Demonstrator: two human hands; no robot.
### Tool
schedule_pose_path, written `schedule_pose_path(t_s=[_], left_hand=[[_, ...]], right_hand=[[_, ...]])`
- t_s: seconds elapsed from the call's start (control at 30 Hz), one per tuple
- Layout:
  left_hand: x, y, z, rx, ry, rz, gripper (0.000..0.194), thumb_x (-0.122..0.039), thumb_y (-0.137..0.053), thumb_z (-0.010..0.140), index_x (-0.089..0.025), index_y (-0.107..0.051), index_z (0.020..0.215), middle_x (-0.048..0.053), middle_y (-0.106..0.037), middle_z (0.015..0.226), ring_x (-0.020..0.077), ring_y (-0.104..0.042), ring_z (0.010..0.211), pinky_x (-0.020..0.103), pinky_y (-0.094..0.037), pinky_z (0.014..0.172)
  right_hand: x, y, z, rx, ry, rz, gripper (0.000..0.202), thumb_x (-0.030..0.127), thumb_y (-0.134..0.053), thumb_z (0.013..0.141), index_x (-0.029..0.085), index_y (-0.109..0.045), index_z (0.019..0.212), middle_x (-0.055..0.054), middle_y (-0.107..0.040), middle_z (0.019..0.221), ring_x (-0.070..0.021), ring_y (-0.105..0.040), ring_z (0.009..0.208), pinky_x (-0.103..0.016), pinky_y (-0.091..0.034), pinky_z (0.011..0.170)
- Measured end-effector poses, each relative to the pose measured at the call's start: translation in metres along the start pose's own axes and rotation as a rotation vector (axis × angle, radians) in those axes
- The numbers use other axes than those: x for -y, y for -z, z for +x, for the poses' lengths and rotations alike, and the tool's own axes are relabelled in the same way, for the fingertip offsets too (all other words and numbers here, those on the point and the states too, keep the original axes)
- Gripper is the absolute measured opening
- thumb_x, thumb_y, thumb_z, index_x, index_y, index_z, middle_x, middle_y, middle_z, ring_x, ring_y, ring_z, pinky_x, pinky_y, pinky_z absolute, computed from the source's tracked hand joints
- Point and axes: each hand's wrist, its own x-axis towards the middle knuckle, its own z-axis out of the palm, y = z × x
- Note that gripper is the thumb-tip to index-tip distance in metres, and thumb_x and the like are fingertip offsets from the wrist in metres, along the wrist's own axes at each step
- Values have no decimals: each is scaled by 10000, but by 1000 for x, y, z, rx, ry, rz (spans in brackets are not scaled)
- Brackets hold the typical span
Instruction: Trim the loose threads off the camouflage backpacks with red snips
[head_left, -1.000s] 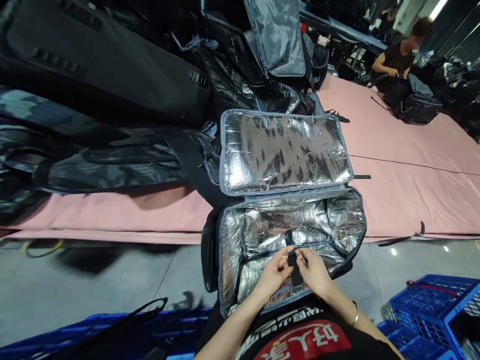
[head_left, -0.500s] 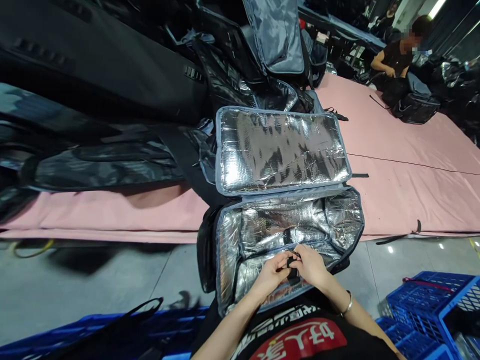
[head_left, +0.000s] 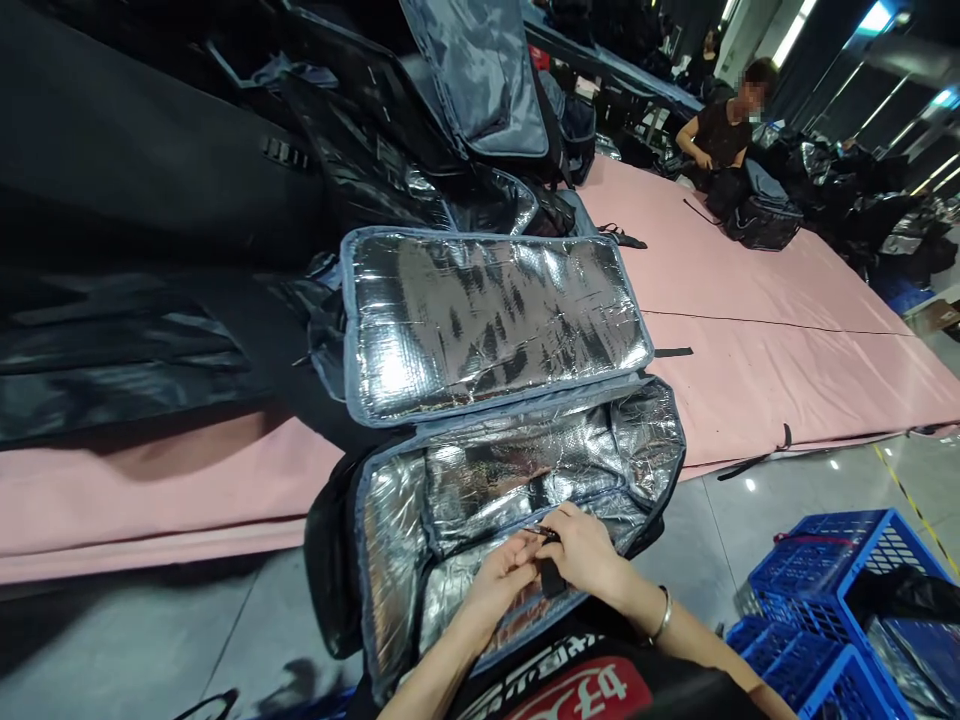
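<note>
Left hand (head_left: 501,575) and right hand (head_left: 585,545) together, fingertips pinched on black strap (head_left: 553,580) over open foil-lined bag (head_left: 391,510), lower centre of frame. Lid (head_left: 495,325) folded back over pink worktop (head_left: 750,340), probably for access; bag seems braced against black shirt (head_left: 679,690) for steadiness.

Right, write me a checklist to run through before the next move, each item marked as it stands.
1. Lid folded back, clear of the opening: ok.
2. Left hand and right hand both at the strap: ok, their fingertips meet over it.
3. Strap's upper end lying straight: cannot tell, the hands hide it.
4. Bag wholly over the table: not ok, it reaches past the near edge toward the wearer.
5. Co-worker clear of this bag: ok, they are farther along the table, behind another bag.
</note>
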Motion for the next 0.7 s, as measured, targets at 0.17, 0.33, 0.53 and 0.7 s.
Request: schedule_pose_path(t_s=[0.17, 0.33, 0.53, 0.7], left_hand=[[-1, -5, 4, -5, -8, 47, 258, -328, -710, 562, -168, -621, 745, 14, -634, 710, 169, -573, 668, 269, -453, 623], [-1, -9, 8, -53, -4, 72, 237, -317, -725, 510, -180, -624, 676, 4, -618, 587, 176, -570, 569, 267, -444, 542], [-5, -6, 12, -200, 18, 32, 358, -481, -702, 562, -159, -588, 672, 19, -613, 582, 140, -544, 475, 246, -420, 460], [-11, -8, 8, -280, 10, -18, 438, -560, -704, 566, -164, -529, 636, -28, -542, 508, 105, -496, 430, 216, -401, 433]], right_hand=[[2, -3, -5, -78, 0, -56, 123, 283, -525, 884, 228, -546, 992, -8, -568, 975, -176, -596, 821, -255, -430, 636], [4, 5, -19, -85, 23, -81, 131, 209, -508, 886, 212, -513, 1017, -19, -574, 973, -188, -590, 837, -264, -423, 637], [7, 35, -53, -68, 188, 81, 119, 235, -537, 863, 203, -514, 975, -30, -580, 921, -185, -572, 819, -254, -409, 633], [3, 48, -51, -24, 140, 267, 97, 266, -568, 845, 192, -533, 899, -11, -584, 829, -166, -565, 763, -254, -415, 676]])
